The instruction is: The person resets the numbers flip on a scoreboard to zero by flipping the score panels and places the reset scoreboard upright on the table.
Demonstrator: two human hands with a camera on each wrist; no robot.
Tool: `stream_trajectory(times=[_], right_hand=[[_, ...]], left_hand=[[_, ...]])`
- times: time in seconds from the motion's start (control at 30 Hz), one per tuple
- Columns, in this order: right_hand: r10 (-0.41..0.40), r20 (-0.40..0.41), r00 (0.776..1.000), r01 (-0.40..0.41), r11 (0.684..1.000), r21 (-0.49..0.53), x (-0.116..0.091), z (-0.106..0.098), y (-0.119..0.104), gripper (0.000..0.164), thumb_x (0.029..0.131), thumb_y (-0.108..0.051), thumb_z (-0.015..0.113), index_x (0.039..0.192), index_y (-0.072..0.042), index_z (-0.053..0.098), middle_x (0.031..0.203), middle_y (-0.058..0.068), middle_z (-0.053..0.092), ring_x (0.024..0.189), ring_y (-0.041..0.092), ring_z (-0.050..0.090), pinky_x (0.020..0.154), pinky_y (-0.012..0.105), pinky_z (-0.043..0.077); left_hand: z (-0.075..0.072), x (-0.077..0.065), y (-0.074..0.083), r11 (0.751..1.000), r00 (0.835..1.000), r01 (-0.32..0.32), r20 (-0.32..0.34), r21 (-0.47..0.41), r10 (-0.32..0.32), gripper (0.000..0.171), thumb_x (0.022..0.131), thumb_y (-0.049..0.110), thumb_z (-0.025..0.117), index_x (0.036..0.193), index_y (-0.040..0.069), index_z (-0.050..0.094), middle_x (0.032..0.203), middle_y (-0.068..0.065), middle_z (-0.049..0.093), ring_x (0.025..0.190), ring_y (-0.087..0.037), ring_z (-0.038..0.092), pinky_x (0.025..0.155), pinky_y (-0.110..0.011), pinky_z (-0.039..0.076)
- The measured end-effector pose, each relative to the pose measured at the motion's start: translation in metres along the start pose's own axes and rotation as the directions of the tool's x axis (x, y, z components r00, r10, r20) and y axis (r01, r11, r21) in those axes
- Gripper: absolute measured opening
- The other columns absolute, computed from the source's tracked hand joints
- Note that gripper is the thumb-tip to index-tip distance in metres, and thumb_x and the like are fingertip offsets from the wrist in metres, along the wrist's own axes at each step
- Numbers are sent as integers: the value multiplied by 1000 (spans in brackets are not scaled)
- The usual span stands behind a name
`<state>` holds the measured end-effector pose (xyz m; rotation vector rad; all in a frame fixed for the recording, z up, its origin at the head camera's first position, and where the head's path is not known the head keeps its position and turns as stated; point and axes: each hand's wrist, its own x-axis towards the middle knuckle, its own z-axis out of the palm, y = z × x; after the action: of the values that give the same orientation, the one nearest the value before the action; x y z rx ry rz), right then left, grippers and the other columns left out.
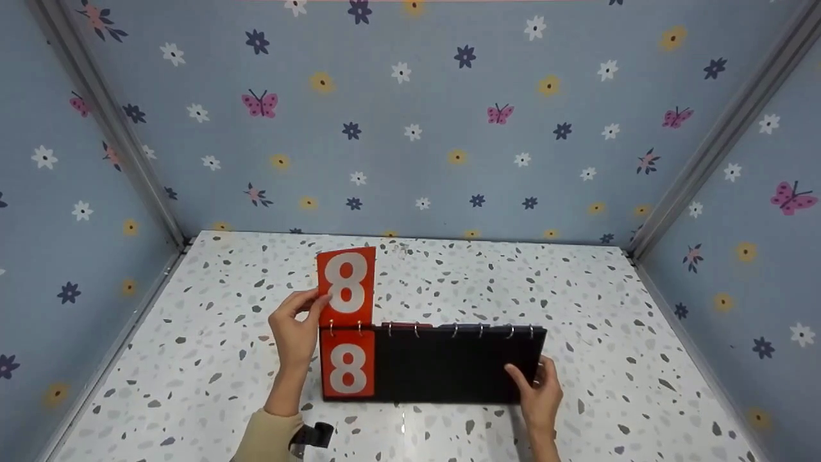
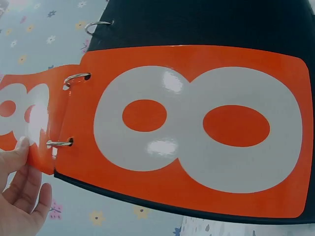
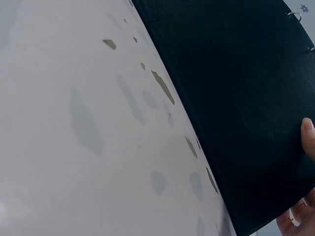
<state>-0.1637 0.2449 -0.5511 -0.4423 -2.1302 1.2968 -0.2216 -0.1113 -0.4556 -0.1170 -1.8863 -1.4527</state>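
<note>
A black flip scoreboard (image 1: 442, 366) with metal rings along its top edge stands on the speckled table. At its left end hangs a red-orange card (image 1: 370, 366) with a white 8, seen large as the number card (image 2: 187, 182) in the left wrist view. Above it, a second red-orange card (image 1: 324, 260), also showing 8, is raised on the same rings. My left hand (image 1: 295, 330) pinches that raised card by its left edge. My right hand (image 1: 542, 398) grips the board's right end, thumb on the front, other fingers behind, as the thumb (image 3: 308, 137) shows up close.
The white speckled tabletop (image 1: 224, 366) surrounds the board. Blue flowered panels (image 1: 410, 96) rise behind and at both sides, with grey metal posts (image 1: 725, 122) at the corners. Tops of red and dark cards (image 1: 410, 325) peek out behind the board's upper edge.
</note>
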Motion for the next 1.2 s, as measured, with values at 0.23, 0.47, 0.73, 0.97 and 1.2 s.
stream_trajectory(times=[0.23, 0.47, 0.73, 0.97, 1.2], right_hand=[[-9, -17, 1000, 9, 1000, 21, -1, 1, 1, 39, 68, -12, 79, 99, -3, 57, 83, 12, 64, 73, 17, 59, 59, 15, 44], [-38, -38, 999, 39, 999, 31, -2, 1, 2, 38, 67, -13, 80, 97, -5, 57, 79, 7, 63, 68, 9, 57, 57, 15, 44], [-96, -49, 994, 100, 992, 79, -1, 3, 6, 38, 67, -15, 80, 95, -5, 57, 80, 8, 63, 69, 12, 58, 58, 15, 46], [-44, -40, 998, 46, 998, 47, -2, 1, 3, 38, 67, -12, 80, 96, -4, 57, 79, 9, 63, 69, 12, 58, 58, 15, 45], [-35, -15, 999, 36, 999, 36, 0, 0, 1, 38, 68, -12, 79, 98, -2, 57, 81, 11, 63, 71, 15, 58, 60, 14, 45]], left_hand=[[8, 5, -8, 995, 1000, 12, 24, 94, -14, 16, 76, 6, 72, 89, -3, 69, 78, -10, 65, 66, -18, 57, 63, -17, 46], [12, 5, -10, 987, 996, 60, 59, 147, -69, 16, 77, 5, 71, 90, -4, 69, 77, -10, 64, 64, -17, 55, 61, -17, 45], [13, 4, -9, 952, 975, 168, 101, 256, -200, 20, 80, 5, 68, 96, -6, 67, 80, -14, 63, 67, -21, 54, 60, -28, 47], [11, 7, -11, 932, 958, 237, 95, 274, -271, 24, 78, 9, 71, 97, -6, 67, 78, -14, 64, 65, -21, 54, 58, -25, 46], [8, 6, -11, 929, 966, 205, 93, 307, -243, 22, 81, 17, 69, 90, -3, 69, 77, -12, 65, 65, -19, 55, 58, -27, 46]])
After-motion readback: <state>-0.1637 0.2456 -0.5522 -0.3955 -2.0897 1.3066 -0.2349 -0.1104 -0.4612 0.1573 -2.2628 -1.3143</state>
